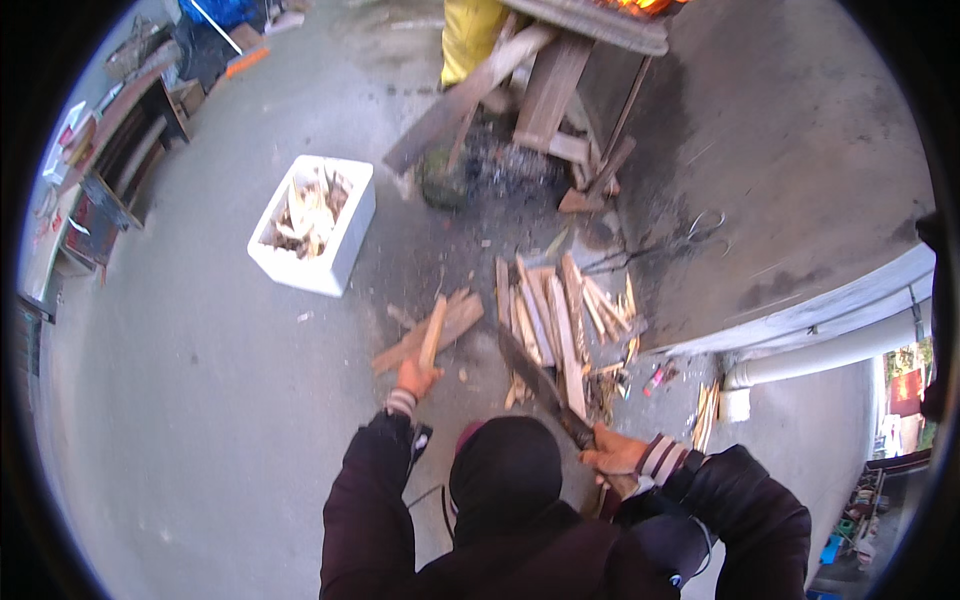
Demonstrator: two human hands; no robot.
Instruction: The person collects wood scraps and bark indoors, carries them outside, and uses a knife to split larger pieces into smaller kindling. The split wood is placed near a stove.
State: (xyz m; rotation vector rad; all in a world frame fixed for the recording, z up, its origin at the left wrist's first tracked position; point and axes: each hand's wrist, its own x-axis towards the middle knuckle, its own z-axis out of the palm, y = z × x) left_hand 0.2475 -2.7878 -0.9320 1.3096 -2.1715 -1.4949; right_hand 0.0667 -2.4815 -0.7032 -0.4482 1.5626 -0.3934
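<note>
My left hand (418, 377) grips the lower end of a short split stick of wood (433, 334). Beneath and beside that stick lies a flat wooden board (463, 321), slanted on the concrete floor. In my right hand (616, 453) is the handle of a large machete-like knife. Its dark, broad blade (534, 369) points up and to the left, apart from the stick. Under and to the right of the blade lies a pile of split firewood (559, 311). Wood chips and small splinters are scattered around the pile.
A white foam box (352, 232) with wood scraps stands ahead on the left. Long-handled tongs (660, 244) lie near the wall at right. Farther ahead, boards (551, 94) lean by a raised fire (645, 6) and a yellow sack (469, 37). A wooden bench (124, 124) is at far left.
</note>
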